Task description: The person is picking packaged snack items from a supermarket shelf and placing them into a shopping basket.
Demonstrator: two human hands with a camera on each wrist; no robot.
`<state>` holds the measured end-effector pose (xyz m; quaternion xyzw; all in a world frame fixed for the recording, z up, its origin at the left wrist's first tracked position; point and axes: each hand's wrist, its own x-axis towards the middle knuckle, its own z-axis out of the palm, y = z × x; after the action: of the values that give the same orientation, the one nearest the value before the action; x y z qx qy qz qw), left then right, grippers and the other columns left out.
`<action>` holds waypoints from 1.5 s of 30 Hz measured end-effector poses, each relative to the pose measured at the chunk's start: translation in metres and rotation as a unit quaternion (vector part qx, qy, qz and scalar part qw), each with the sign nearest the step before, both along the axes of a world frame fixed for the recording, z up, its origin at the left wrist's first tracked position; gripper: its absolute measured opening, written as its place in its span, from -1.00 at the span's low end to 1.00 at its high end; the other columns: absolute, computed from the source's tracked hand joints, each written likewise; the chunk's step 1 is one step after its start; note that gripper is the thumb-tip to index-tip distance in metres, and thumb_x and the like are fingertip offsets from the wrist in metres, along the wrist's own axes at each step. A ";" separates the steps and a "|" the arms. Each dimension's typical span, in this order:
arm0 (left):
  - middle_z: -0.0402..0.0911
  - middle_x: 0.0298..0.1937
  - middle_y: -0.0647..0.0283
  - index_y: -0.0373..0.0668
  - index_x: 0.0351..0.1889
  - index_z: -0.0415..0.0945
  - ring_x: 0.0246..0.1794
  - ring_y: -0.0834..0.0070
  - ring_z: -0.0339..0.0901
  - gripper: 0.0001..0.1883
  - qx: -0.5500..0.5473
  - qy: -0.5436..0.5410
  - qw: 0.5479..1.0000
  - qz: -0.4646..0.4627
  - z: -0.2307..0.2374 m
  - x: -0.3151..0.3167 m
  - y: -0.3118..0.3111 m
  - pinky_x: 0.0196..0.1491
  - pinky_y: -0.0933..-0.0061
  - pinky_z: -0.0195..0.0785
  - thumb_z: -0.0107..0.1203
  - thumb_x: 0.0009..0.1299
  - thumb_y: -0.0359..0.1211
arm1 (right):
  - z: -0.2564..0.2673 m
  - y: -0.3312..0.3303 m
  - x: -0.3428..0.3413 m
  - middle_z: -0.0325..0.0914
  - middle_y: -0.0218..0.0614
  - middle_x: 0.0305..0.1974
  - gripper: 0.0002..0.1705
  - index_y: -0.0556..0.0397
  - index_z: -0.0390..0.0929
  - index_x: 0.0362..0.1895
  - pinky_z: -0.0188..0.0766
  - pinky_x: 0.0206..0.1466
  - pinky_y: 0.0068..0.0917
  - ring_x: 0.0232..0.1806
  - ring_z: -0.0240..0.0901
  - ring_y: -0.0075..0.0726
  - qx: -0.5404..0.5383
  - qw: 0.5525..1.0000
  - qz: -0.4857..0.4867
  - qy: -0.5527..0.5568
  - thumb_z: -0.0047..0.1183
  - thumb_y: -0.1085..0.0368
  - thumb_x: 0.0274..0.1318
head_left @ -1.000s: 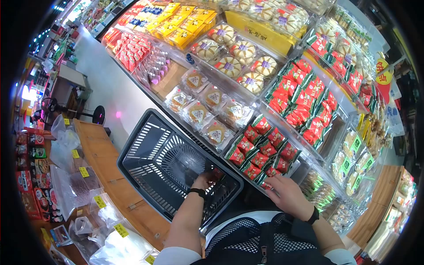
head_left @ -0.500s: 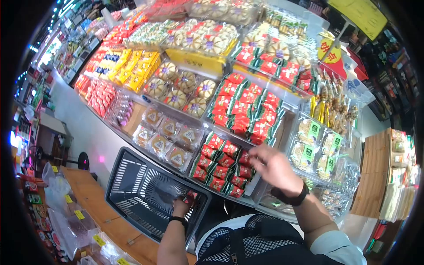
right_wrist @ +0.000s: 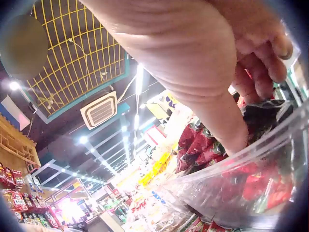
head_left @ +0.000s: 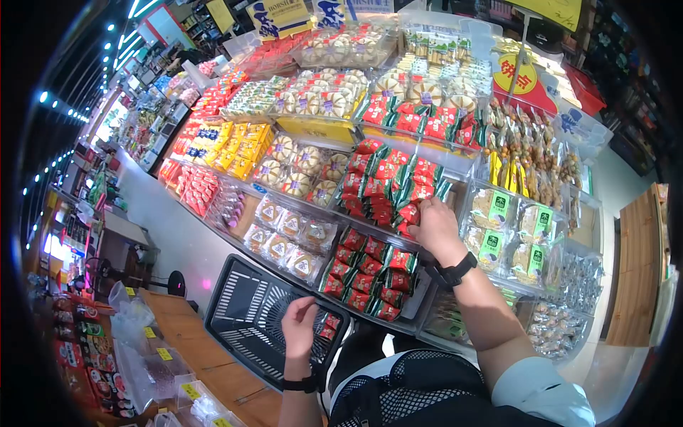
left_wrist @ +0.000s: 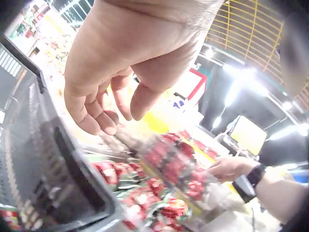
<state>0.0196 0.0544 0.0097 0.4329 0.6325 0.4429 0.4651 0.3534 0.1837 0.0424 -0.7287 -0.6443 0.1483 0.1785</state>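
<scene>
My right hand [head_left: 437, 229] reaches into the upper clear bin of red-and-green snack packets [head_left: 388, 171], at its near right end. In the right wrist view its thumb is behind the clear bin wall [right_wrist: 227, 174], with a dark wrapper [right_wrist: 263, 113] between thumb and fingers. My left hand [head_left: 299, 331] hovers over the dark grey shopping basket [head_left: 242, 285], fingers loosely bent and holding nothing. A few red packets [head_left: 329, 326] lie inside the basket near its right end. Below the upper bin sits a lower bin of similar red packets [head_left: 370, 267].
Clear-wrapped round cakes [head_left: 288, 224] fill the bins to the left, and green-labelled packs [head_left: 491, 245] those to the right. A yellow round sign [head_left: 515, 73] stands at the back. A wooden counter [head_left: 192, 334] runs along the left side, beyond the basket.
My right hand has moved from the lower bin's front up to the upper bin's packets. The left hand has risen out of the basket, leaving red packets in it. The view has tilted up.
</scene>
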 end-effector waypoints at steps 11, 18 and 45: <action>0.51 0.20 0.13 -0.21 0.34 0.29 0.14 0.39 0.51 -0.56 -0.095 -0.369 0.913 -0.146 0.047 0.142 0.043 0.17 0.25 0.42 -0.05 0.60 -0.19 | 0.038 -0.054 -0.010 0.51 -0.08 -0.26 -0.77 0.10 0.52 -0.27 0.50 -0.16 -0.08 -0.20 0.52 0.15 0.175 0.958 0.082 0.211 0.21 0.33 -0.06; 0.47 0.25 0.04 -0.21 0.25 0.28 0.20 0.16 0.51 -0.62 -0.125 -0.448 0.884 -0.045 0.038 0.142 0.060 0.21 0.06 0.45 -0.22 0.65 -0.16 | 0.038 -0.042 -0.014 0.51 -0.08 -0.22 -0.66 0.13 0.58 -0.18 0.43 -0.04 -0.08 -0.12 0.47 0.10 0.139 0.942 0.182 0.245 0.28 0.18 0.01; 0.52 0.22 0.13 -0.12 0.32 0.29 0.18 0.29 0.54 -0.57 -0.166 -0.412 0.882 -0.156 0.039 0.117 0.067 0.11 -0.01 0.52 -0.24 0.65 -0.10 | 0.046 -0.052 -0.004 0.50 -0.37 -0.30 -0.67 0.15 0.49 -0.09 0.42 -0.21 -0.51 -0.32 0.45 -0.53 0.016 0.886 0.126 0.447 0.27 0.39 0.05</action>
<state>0.1368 0.1214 0.0488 0.2212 0.3727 0.3913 0.8118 0.3496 0.1313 0.0888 -0.4948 -0.5853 0.4693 0.4386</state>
